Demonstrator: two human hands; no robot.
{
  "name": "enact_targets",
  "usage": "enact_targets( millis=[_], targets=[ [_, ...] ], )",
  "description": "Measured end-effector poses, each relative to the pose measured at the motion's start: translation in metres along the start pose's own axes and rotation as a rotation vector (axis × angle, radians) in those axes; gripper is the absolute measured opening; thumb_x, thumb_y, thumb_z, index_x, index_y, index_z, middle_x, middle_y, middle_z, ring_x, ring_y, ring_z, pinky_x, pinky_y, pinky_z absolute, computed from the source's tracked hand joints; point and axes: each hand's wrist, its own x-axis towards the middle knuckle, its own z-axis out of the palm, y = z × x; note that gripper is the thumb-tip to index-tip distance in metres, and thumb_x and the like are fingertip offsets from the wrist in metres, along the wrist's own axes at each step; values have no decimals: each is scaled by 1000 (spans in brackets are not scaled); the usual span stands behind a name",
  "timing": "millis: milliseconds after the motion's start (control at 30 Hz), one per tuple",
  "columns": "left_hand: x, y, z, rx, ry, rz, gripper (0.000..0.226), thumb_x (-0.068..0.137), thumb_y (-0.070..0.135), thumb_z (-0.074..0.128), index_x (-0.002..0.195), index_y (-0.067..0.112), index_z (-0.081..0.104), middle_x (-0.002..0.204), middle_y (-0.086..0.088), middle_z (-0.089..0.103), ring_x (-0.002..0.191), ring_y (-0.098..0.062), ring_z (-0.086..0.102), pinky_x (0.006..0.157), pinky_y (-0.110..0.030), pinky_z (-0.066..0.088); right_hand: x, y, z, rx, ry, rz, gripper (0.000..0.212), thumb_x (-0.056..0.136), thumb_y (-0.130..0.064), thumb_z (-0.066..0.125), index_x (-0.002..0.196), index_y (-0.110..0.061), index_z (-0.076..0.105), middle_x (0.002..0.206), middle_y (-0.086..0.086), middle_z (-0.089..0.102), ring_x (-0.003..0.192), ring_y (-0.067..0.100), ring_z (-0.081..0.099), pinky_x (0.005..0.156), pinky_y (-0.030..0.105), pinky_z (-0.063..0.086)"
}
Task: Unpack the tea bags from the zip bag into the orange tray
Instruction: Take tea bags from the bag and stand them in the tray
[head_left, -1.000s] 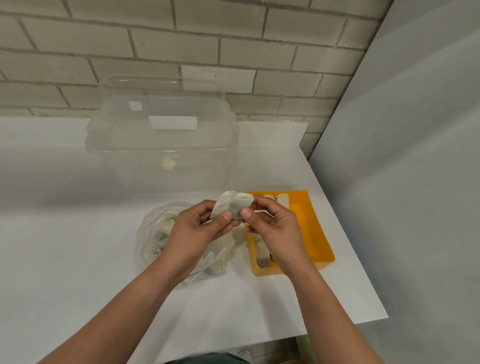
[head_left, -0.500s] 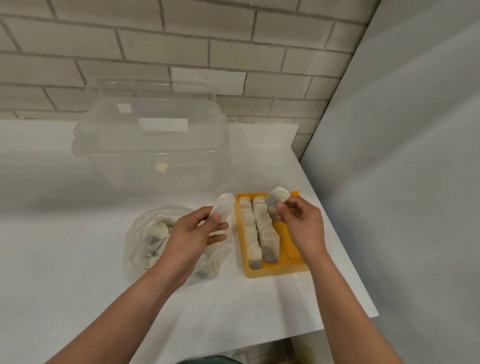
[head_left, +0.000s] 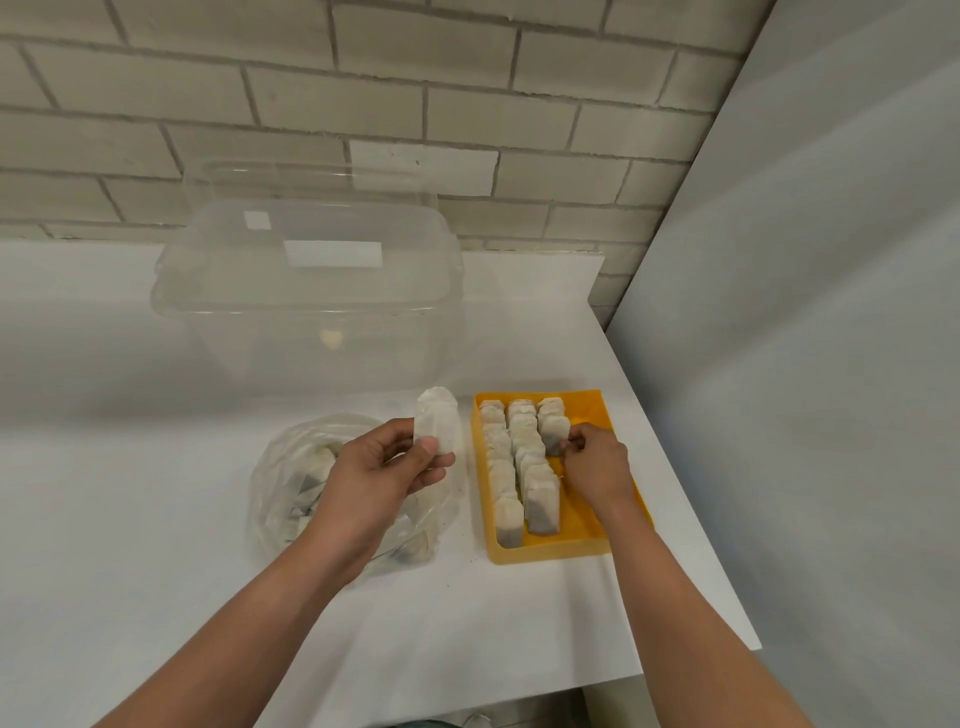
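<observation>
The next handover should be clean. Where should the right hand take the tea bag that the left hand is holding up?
Probably pinch its free upper half across the flat faces, coming from the right. The tea bag stands upright above the left hand, whose thumb and fingers cover only its lower part; the right hand sits that side, at the orange tray.

A wall of pale beige bricks (head_left: 467, 78) with grey mortar lines ran across the back; one brick (head_left: 421, 169) near the middle was whiter than the rest. A white table (head_left: 104, 519) stood against it. A smooth, plain grey wall (head_left: 805, 312) slanted down the right side, just beside the table's edge. A large clear plastic box (head_left: 311, 291) sat near the bricks. The light was soft and even, with a faint broad shadow across the far tabletop.
</observation>
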Motion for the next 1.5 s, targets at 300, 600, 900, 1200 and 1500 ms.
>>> enact_targets(
  millis=[300, 600, 900, 1200, 1500],
  targets=[
    [0, 1, -2, -46, -6, -27, 18, 102, 3, 61, 112, 8, 75, 109, -14, 77, 104, -21, 77, 90, -22, 59, -7, -4, -2, -15, 22, -38, 17, 95, -31, 70, 103, -16, 76, 100, 2, 76, 77, 12, 57, 76, 23, 42],
    [-1, 2, 0, -21, -50, -37, 19, 98, 2, 66, 113, 10, 75, 104, -12, 79, 105, -23, 76, 91, -24, 59, -10, -8, -8, -103, 24, -21, 15, 96, -32, 67, 87, -20, 68, 80, -3, 62, 79, 25, 60, 63, 25, 42],
    [2, 3, 8, 65, -47, 9, 18, 96, 3, 69, 107, 16, 68, 90, -9, 80, 99, -23, 78, 93, -30, 58, -70, -60, -39, 468, -19, -249, 18, 96, -28, 70, 113, -32, 76, 109, -18, 73, 92, 5, 68, 84, 30, 59],
    [0, 0, 20, 280, -99, 76, 15, 93, 14, 76, 104, 12, 66, 87, -4, 81, 85, -14, 78, 83, -22, 58, -93, -73, -30, 591, -220, -261, 28, 90, -26, 78, 118, -28, 75, 101, -17, 76, 84, 4, 70, 74, 15, 53],
    [5, -7, 28, 320, -112, 65, 17, 91, 15, 79, 103, 19, 68, 96, 3, 80, 90, -15, 77, 93, -37, 59, -81, -60, -30, 567, -260, -263, 6, 92, -19, 76, 90, -25, 75, 81, -9, 75, 74, 10, 70, 71, 29, 59]
  ],
)
